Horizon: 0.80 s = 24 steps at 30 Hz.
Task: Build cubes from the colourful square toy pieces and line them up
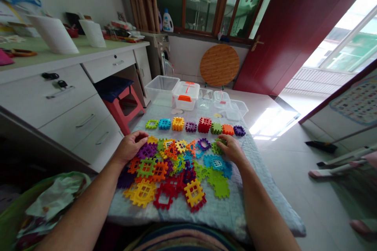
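At the left edge of the frame stands a white desk with drawers (59, 98), with a red plastic stool (125, 108) tucked beside it. Right of these, low in the middle of the frame, a small table under a pale blue quilted cloth (224, 211) carries a loose pile of bright plastic lattice blocks (173, 166) with toothed edges. The left hand (131, 147) lies at the pile's left edge, its fingers curled down over a purple toothed square block (146, 151) that lies flat just to its right. It touches the block, but whether it grips it I cannot tell. Across the pile, the right hand (232, 150) sits at the right edge, fingertips closed on a green toothed square block (217, 148). This block lies just left of the palm, toward the pile's centre. It is square, with no long axis to speak of, and partly hidden under the fingers. Above both hands a straight row of eight single blocks (204, 124) runs across the cloth, and the right hand is a little nearer to it. Behind the row stand clear plastic tubs (161, 88).
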Available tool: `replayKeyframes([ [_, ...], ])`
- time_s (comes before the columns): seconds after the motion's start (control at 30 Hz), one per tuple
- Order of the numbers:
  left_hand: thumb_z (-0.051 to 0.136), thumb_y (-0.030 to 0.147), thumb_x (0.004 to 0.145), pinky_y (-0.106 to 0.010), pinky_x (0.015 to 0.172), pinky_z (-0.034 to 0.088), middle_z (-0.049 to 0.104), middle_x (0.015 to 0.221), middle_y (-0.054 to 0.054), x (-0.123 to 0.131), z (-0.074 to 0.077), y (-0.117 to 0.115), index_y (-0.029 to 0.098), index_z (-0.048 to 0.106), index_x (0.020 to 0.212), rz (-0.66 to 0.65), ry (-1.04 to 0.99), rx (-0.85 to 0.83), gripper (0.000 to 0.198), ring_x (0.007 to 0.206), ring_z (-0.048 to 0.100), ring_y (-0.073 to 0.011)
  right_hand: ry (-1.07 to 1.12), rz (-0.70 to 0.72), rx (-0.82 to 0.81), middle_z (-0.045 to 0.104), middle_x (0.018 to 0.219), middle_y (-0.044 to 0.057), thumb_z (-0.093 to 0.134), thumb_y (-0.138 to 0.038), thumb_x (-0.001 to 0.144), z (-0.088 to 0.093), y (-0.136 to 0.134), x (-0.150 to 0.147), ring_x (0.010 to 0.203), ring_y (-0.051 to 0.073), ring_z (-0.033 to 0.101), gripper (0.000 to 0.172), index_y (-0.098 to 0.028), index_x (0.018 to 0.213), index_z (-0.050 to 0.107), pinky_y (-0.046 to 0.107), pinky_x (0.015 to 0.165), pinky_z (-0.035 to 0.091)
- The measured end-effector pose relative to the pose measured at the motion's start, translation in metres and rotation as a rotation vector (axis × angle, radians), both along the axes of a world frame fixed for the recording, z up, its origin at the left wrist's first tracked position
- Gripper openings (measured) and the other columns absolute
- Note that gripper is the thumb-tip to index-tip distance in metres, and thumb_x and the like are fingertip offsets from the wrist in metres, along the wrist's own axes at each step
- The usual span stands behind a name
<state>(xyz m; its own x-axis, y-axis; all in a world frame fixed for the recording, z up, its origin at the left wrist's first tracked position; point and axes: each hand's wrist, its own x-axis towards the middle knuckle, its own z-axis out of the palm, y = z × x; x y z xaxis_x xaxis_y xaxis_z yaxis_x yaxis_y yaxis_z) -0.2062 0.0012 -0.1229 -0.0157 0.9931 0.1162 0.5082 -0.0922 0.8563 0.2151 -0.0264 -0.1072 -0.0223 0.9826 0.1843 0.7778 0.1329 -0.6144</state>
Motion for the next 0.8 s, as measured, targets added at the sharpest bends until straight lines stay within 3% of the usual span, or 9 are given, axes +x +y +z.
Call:
replayKeyframes([
  [0.13, 0.064, 0.049, 0.070, -0.030, 0.074, 0.052, 0.071, 0.081, -0.003, 0.001, 0.002, 0.000, 0.019, 0.066, 0.088, 0.009, 0.001, -0.003, 0.035, 0.076, 0.066, -0.0210, -0.096, 0.046, 0.008, 0.060, 0.100, 0.009, 0.061, -0.034, 0.079, 0.000, -0.003, 0.006, 0.093, 0.023, 0.059, 0.036, -0.016, 0.111, 0.064, 0.040, 0.087, 0.047],
  [0.33, 0.064, 0.050, 0.070, -0.030, 0.073, 0.052, 0.071, 0.080, -0.003, 0.002, 0.002, -0.001, 0.018, 0.066, 0.088, 0.012, -0.001, -0.012, 0.037, 0.075, 0.066, -0.0210, -0.121, 0.176, -0.066, 0.054, 0.117, 0.008, 0.067, -0.023, 0.067, -0.001, -0.009, 0.018, 0.113, 0.025, 0.051, 0.058, -0.020, 0.123, 0.056, 0.045, 0.104, 0.038],
  [0.53, 0.065, 0.048, 0.070, -0.030, 0.074, 0.052, 0.071, 0.081, -0.002, 0.002, 0.002, -0.001, 0.019, 0.066, 0.089, 0.013, -0.006, -0.009, 0.035, 0.076, 0.066, -0.0208, -0.110, 0.192, -0.061, 0.053, 0.111, 0.007, 0.066, -0.019, 0.069, 0.003, -0.009, 0.018, 0.108, 0.023, 0.051, 0.049, -0.019, 0.117, 0.058, 0.042, 0.101, 0.040],
  [0.8, 0.064, 0.050, 0.070, -0.030, 0.073, 0.052, 0.071, 0.080, -0.003, 0.002, 0.002, 0.000, 0.018, 0.066, 0.088, 0.013, -0.007, -0.017, 0.036, 0.075, 0.067, -0.0216, -0.154, 0.247, -0.085, 0.052, 0.112, 0.008, 0.065, -0.016, 0.068, 0.007, -0.011, 0.012, 0.110, 0.024, 0.049, 0.053, -0.020, 0.120, 0.058, 0.043, 0.102, 0.039],
])
